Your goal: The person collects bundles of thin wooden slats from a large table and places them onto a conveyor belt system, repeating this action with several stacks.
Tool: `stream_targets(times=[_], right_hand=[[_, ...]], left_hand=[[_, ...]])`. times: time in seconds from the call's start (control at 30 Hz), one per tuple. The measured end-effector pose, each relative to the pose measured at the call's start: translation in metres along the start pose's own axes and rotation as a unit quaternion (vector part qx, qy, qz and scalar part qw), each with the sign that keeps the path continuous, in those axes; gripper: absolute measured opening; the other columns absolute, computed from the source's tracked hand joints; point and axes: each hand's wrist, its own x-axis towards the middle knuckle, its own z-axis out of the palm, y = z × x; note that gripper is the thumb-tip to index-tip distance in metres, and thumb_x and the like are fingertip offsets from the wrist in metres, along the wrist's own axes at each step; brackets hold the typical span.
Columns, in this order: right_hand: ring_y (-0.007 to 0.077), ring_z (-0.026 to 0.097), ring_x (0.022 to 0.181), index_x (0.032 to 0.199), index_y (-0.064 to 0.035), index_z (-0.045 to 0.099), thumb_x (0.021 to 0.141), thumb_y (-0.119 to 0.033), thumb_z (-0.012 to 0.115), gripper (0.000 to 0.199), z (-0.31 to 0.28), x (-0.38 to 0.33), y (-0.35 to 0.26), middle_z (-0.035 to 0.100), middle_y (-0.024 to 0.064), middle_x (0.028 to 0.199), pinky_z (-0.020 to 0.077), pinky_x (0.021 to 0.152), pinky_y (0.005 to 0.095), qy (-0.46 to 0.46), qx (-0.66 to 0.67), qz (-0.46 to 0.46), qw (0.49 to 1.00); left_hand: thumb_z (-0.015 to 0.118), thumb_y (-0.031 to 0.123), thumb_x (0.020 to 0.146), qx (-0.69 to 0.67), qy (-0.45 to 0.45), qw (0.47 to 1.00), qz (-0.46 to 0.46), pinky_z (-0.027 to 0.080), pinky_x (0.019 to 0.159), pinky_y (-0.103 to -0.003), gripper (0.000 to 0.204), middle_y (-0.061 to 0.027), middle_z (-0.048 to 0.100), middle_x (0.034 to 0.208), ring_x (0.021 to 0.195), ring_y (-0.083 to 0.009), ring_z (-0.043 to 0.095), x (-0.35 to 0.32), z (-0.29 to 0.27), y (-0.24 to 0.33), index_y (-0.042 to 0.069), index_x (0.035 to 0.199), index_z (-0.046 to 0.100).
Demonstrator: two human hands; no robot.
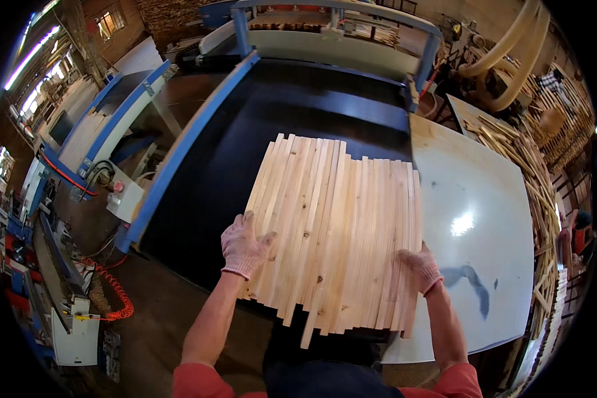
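A wide row of pale wooden strips [331, 232] lies side by side in front of me, with uneven ends at front and back. The left part reaches farther back than the right. My left hand [245, 245], in a pinkish work glove, presses against the row's left edge with its thumb over the top. On the right edge my right hand [420, 266], gloved alike, grips the outer strips, thumb on top and the other fingers mostly hidden. Beneath the strips is a black flat bed [205, 166]; their front ends stick out past its near edge.
A blue rail [179, 156] borders the bed on the left, and a blue frame [338, 6] spans its far end. At the right stands a glossy pale table [471, 192] with loose wooden sticks [540, 219] beyond it. A red coiled hose [119, 292] hangs at the left.
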Motion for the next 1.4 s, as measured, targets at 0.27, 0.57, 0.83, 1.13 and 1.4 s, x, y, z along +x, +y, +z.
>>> stream_targets(times=[0.27,0.57,0.83,1.13,1.4], right_hand=[[0.0200,0.070,0.099,0.138,-0.0018,0.053,0.088,-0.004,0.081,0.057,0.221,0.044,0.024,0.070,0.0098,0.116,0.0609,0.087,0.0367,-0.059,0.075,-0.032,0.995],[0.0287,0.073,0.110,0.147,0.0057,0.045,0.092,-0.025,0.080,0.072,0.320,0.046,0.003,0.072,0.0215,0.125,0.0601,0.096,0.0387,-0.016,-0.149,-0.027,0.988],[0.0450,0.069,0.122,0.158,0.0098,0.037,0.103,-0.068,0.045,0.096,0.304,0.022,-0.029,0.070,0.0350,0.126,0.0530,0.106,0.0493,-0.035,-0.574,-0.014,0.818],[0.0387,0.068,0.120,0.138,-0.0108,0.060,0.103,-0.034,0.060,0.042,0.249,-0.024,0.025,0.072,0.0197,0.127,0.0544,0.101,0.0440,-0.054,-0.283,-0.187,0.939],[0.0272,0.069,0.107,0.161,-0.0079,0.047,0.101,-0.037,0.064,0.069,0.168,-0.107,0.092,0.071,0.0164,0.123,0.0554,0.093,0.0373,-0.227,-0.202,-0.153,0.940]], left_hand=[[0.051,0.067,0.099,0.142,-0.009,0.987,-0.071,0.010,0.133,-0.053,0.096,-0.0276,0.030,0.172,0.162,-0.0433,0.022,0.090,-0.044,-0.183,-0.003,0.164,0.036],[0.051,0.067,0.099,0.168,0.004,0.981,-0.093,0.006,0.134,-0.053,0.098,-0.0283,0.025,0.173,0.163,-0.0427,0.018,0.112,-0.059,-0.224,-0.002,0.166,0.031],[0.044,0.064,0.105,0.067,0.022,0.995,0.073,0.002,0.134,-0.053,0.095,-0.0267,0.019,0.176,0.165,-0.0410,0.012,0.127,-0.048,-0.142,-0.003,0.168,0.024],[0.052,0.063,0.104,0.062,0.050,0.979,0.189,0.020,0.131,-0.056,0.085,-0.0272,0.043,0.164,0.156,-0.0431,0.034,0.132,0.001,-0.132,-0.005,0.155,0.049],[0.054,0.030,0.111,0.132,0.166,0.951,0.223,0.041,0.124,-0.048,0.057,-0.0226,0.045,0.163,0.151,-0.0358,0.045,0.163,0.066,-0.193,0.000,0.158,0.047]])
